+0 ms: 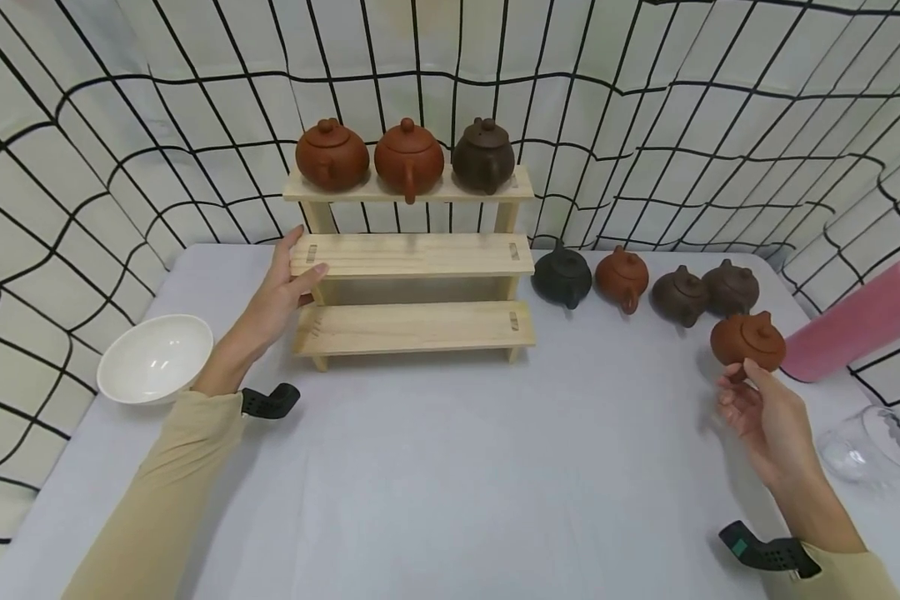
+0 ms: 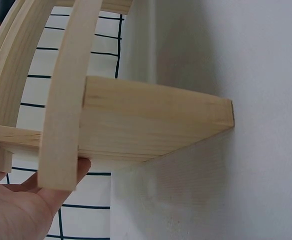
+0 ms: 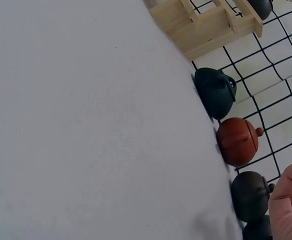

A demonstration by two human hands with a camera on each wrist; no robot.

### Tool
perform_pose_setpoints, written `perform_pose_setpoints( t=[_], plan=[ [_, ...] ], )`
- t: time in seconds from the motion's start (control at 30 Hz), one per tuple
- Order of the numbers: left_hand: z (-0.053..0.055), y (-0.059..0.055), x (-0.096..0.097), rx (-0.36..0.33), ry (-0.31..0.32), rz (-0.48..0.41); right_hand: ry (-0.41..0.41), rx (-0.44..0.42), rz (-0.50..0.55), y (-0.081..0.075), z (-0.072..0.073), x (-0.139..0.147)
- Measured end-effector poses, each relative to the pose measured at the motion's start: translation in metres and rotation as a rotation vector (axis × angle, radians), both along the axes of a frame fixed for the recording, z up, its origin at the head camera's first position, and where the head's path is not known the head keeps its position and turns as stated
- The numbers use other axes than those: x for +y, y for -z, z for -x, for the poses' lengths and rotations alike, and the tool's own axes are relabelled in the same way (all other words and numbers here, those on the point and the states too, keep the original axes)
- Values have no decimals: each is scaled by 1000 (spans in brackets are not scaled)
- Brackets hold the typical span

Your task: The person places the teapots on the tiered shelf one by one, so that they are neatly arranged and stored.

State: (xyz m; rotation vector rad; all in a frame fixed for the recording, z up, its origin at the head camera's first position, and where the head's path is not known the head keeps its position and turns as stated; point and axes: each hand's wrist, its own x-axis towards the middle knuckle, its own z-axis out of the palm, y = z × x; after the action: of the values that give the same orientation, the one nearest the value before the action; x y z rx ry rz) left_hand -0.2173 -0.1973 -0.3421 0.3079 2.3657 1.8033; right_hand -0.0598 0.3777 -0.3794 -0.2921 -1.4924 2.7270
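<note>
A three-tier wooden shelf stand [image 1: 412, 254] stands at the back of the table. My left hand [image 1: 273, 283] grips the left end of its middle tier, thumb on top; in the left wrist view, the left hand [image 2: 23, 205] is around the wooden end. On the top tier sit two reddish-brown teapots [image 1: 332, 156] and a dark brown teapot [image 1: 483, 157]. At the right, my right hand [image 1: 772, 421] pinches the near side of an orange-brown clay teapot [image 1: 747, 340]. The right wrist view shows curled fingers of the right hand [image 3: 288, 205], the held teapot mostly hidden.
Right of the stand are a black teapot [image 1: 562, 277], a reddish teapot [image 1: 622, 279] and two dark brown teapots [image 1: 678, 296]. A pink cylinder [image 1: 862, 317] and a clear container [image 1: 873, 446] lie at the right. A white bowl [image 1: 155, 358] sits left; black wire mesh [image 1: 607, 83] surrounds the table.
</note>
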Motion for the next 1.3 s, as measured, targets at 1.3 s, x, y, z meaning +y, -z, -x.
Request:
perform_pose_setpoints(
  t=[1.3],
  plan=[
    [-2,-1,-1,-16,-21,-51,-637,165,-496,-81,110,-316]
  ],
)
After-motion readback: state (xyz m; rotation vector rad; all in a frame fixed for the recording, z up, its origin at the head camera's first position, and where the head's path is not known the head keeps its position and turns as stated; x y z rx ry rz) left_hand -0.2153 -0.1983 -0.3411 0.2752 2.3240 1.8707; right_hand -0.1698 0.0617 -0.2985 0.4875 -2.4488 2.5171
